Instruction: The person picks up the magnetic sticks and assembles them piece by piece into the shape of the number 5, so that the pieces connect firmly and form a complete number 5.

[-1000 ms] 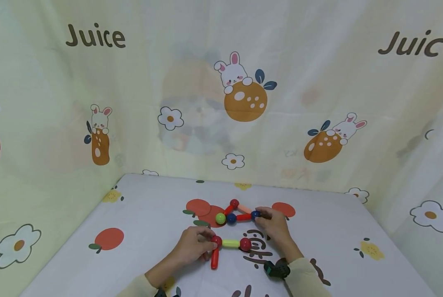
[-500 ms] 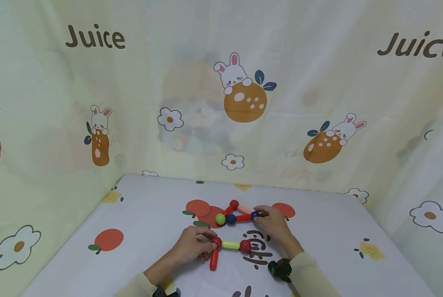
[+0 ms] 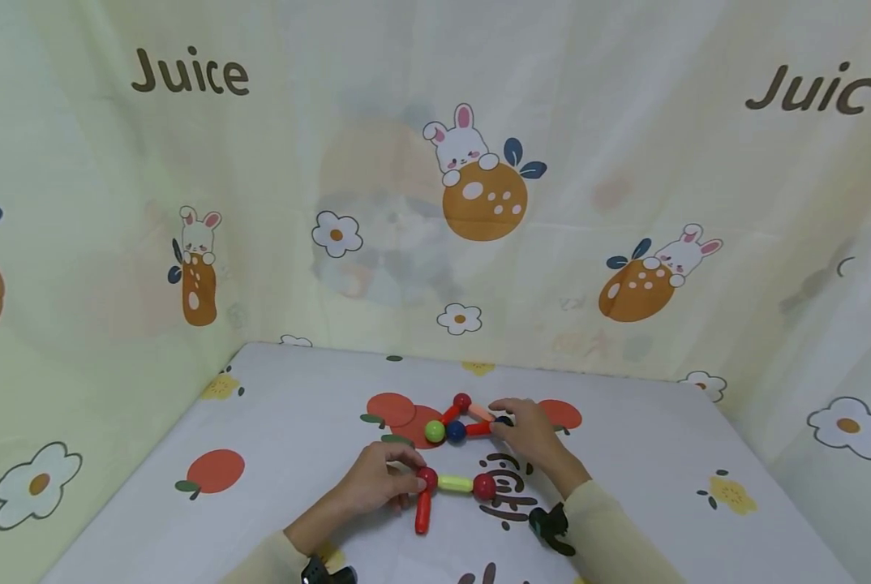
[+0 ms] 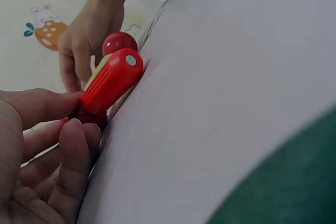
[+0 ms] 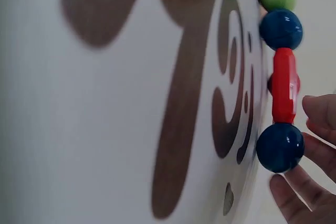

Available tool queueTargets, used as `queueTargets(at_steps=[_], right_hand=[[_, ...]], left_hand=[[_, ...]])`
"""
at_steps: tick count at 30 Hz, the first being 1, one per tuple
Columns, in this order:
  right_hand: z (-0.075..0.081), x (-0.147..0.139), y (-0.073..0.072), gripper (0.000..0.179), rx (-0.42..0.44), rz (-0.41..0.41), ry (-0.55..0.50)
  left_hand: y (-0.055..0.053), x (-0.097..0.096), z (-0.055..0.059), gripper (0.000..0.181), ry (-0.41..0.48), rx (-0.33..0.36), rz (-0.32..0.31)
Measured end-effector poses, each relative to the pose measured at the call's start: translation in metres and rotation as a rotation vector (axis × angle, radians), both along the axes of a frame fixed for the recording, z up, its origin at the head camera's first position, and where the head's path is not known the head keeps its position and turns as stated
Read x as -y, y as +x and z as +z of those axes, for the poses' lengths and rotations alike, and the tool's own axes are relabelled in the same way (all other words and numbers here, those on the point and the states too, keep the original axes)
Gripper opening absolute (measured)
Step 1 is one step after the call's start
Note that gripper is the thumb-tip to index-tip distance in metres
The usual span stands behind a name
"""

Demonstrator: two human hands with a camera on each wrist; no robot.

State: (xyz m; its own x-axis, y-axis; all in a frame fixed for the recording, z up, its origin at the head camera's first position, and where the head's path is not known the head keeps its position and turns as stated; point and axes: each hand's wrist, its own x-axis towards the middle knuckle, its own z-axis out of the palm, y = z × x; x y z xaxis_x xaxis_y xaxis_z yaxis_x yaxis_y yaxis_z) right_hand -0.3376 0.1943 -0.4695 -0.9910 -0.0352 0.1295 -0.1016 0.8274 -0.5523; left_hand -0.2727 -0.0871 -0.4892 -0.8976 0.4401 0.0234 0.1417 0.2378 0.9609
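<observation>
My left hand [image 3: 377, 480] pinches a red ball [image 3: 427, 479] of the nearer magnetic ball-and-rod piece. From that ball a yellow-green rod [image 3: 455, 484] runs right to another red ball [image 3: 484, 487], and a red rod [image 4: 113, 80] points toward me, a silver magnet showing in its end. Farther back, my right hand [image 3: 534, 438] has its fingers around a dark blue ball [image 5: 281, 148] at the right corner of a second piece. A red rod [image 5: 284, 85] joins it to another blue ball [image 3: 456, 431]. Behind are a red ball [image 3: 462, 401], a pink rod [image 3: 479, 412] and a green ball [image 3: 434, 431].
A white cloth with printed fruit and lettering covers the table [image 3: 297, 422]. Printed curtains [image 3: 377, 162] hang behind it and at both sides. Dark wrist cameras [image 3: 550, 529] sit on both wrists, the right one close to the tabletop.
My right hand has shifted slightly left and farther over the blue corner ball, covering more of it. The left hand and the nearer piece stay almost where they were.
</observation>
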Motion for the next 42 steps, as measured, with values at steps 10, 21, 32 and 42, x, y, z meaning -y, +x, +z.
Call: queueTargets(at_steps=[10, 21, 32, 42], right_hand=[[0.017, 0.021, 0.002, 0.03, -0.161, 0.165, 0.18], [0.019, 0.037, -0.004, 0.025, -0.156, 0.371, 0.235], [0.02, 0.052, -0.004, 0.032, -0.157, 0.491, 0.299], [0.021, 0.067, 0.004, 0.037, -0.125, 0.554, 0.392]], left_hand=[[-0.002, 0.002, -0.003, 0.025, 0.005, -0.013, -0.019], [-0.001, 0.003, -0.004, 0.023, 0.027, -0.024, -0.024], [-0.003, 0.005, -0.007, 0.023, 0.033, -0.03, -0.023], [-0.004, 0.005, -0.009, 0.022, 0.04, -0.046, -0.033]])
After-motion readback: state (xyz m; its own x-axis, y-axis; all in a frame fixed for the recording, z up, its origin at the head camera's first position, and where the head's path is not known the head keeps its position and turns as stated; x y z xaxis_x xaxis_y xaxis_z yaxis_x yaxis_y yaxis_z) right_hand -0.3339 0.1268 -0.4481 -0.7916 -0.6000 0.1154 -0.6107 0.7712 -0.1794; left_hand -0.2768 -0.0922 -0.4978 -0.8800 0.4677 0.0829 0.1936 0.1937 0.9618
